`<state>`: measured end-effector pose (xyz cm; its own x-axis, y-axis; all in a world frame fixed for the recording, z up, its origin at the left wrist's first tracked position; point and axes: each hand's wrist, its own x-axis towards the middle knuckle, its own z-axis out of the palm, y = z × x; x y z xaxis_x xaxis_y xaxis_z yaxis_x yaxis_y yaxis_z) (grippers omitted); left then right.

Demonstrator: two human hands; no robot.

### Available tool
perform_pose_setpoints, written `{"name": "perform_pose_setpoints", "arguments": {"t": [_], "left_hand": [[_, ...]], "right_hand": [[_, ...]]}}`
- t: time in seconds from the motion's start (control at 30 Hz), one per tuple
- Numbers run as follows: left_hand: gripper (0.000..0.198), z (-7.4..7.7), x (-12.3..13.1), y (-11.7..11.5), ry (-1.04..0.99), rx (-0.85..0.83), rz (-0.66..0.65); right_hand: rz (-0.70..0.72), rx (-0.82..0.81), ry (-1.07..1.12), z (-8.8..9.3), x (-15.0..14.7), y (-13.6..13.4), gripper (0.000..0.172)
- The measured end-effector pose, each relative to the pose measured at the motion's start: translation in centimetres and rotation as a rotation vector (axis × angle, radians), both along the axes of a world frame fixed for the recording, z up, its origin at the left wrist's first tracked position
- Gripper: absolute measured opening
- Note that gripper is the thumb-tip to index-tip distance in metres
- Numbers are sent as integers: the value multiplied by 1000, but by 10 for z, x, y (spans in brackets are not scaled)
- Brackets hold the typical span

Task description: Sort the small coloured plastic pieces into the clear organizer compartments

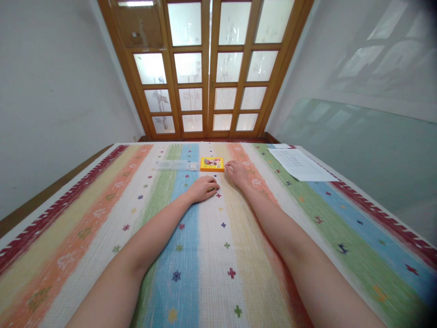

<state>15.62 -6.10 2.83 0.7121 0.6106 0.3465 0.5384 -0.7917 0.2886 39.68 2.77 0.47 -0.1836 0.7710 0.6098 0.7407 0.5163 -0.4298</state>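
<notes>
A flat yellow box with a printed picture on its lid lies on the striped cloth toward the far side of the table. My right hand rests at the box's right edge, fingers loosely bent and close to or touching it. Nearer to me and left of centre, my left hand lies on the cloth with its fingers curled in. Something small and dark shows at its fingertips, too small to name. Left of the yellow box is a clear plastic case with a small pale item at its right end.
Printed white paper sheets lie at the far right of the table. A patterned tablecloth covers the tabletop. Beyond stand wooden doors with glass panes. A glass panel leans by the right wall.
</notes>
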Motion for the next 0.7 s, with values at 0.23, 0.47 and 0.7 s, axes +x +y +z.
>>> {"name": "perform_pose_setpoints", "arguments": {"t": [0.23, 0.47, 0.7], "left_hand": [[22, 0, 1, 3, 16, 11, 13], [22, 0, 0, 2, 34, 31, 47], [21, -2, -1, 2, -35, 34, 83]], "right_hand": [[0, -5, 7, -1, 1, 1, 27], [3, 1, 8, -2, 1, 1, 26], [0, 16, 12, -1, 0, -1, 27]]}}
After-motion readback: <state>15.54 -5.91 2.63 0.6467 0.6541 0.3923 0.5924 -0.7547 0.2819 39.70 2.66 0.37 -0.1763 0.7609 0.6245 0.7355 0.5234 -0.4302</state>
